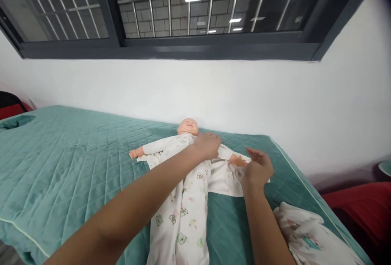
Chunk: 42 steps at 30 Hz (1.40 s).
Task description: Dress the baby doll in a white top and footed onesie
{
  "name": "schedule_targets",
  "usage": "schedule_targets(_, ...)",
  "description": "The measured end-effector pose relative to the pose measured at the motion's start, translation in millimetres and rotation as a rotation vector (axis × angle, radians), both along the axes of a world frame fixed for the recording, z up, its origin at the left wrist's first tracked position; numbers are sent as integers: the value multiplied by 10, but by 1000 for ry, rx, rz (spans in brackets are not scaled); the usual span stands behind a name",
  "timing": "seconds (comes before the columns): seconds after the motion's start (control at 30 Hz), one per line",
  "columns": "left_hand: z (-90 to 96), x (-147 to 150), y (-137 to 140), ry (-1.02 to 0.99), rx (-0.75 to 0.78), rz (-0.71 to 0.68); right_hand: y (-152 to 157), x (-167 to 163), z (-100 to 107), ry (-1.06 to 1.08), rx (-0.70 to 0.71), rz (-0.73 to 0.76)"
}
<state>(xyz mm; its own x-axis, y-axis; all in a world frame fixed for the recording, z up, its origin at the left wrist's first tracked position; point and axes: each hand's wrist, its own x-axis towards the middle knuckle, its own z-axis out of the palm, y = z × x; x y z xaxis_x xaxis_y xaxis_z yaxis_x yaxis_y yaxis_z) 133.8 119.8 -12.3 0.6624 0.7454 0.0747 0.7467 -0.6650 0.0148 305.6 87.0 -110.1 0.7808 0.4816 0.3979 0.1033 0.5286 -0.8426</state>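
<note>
A baby doll (pixel 187 126) lies on its back with its head toward the wall. It wears a long white romper (pixel 183 216) with small printed animals. My left hand (pixel 208 146) reaches across the doll and is closed at the shoulder of the romper; its fingertips are partly hidden. The doll's arm on the right extends outward, its small hand (pixel 238 160) showing over white cloth. Beside that doll hand is my right hand (pixel 259 168), fingers curved and thumb apart. A white garment (pixel 227 181) spreads under the arm on the right.
Green quilted cover (pixel 76 167) lies under the doll, with a hole (pixel 16 121) at far left. A crumpled white printed cloth (pixel 311 232) rests near my right forearm. Behind stands a white wall (pixel 137 90) below a barred window (pixel 195 8). Red seating (pixel 360 208) is at right.
</note>
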Motion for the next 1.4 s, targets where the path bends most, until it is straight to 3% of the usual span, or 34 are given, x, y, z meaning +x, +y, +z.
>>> schedule_targets(0.03, 0, -157, -64, -67, 38, 36, -17, -33, 25, -77, -30, -8)
schedule_targets(0.1, -78, -540, -224, -411, 141, 167, -52, -125, 88, -192, -107, 35)
schedule_targets(0.17, -250, -944, -412, -695, 148, 355, -80, -246, 156, -278, -198, 194)
schedule_targets(0.27, -539, -1401, -682, -967, -40, 659, -106, -450, 235, -450, -414, 462)
schedule_targets(0.33, -652, -1538, -806, -1029, -256, 721, -115, -572, 260, -643, -587, 558)
schedule_targets(0.4, -676, -1553, -860, -1070, -417, 694, -120, -660, 266, -790, -702, 616)
schedule_targets(0.47, -644, -1498, -840, -1117, -475, 640, -118, -705, 260, -809, -742, 643)
schedule_targets(0.6, -602, -1377, -645, -1168, -469, 561, -89, -698, 231, -675, -770, 589)
schedule_targets(0.7, -638, -1342, -437, -1117, -434, 591, -62, -675, 205, -592, -778, 544)
schedule_targets(0.87, -627, -1273, -87, -1111, -169, 603, -43, -679, 184, -547, -764, 547)
schedule_targets(0.93, -587, -1222, 32, -1139, -185, 549, -50, -690, 193, -547, -780, 539)
schedule_targets(1.03, -551, -1167, 147, -1132, -333, 434, -74, -708, 224, -547, -826, 533)
schedule_targets(1.2, -565, -1221, 135, -1112, -424, 360, -105, -726, 254, -541, -817, 581)
schedule_targets(1.4, -562, -1269, 28, -1161, -420, 332, -87, -728, 222, -542, -830, 572)
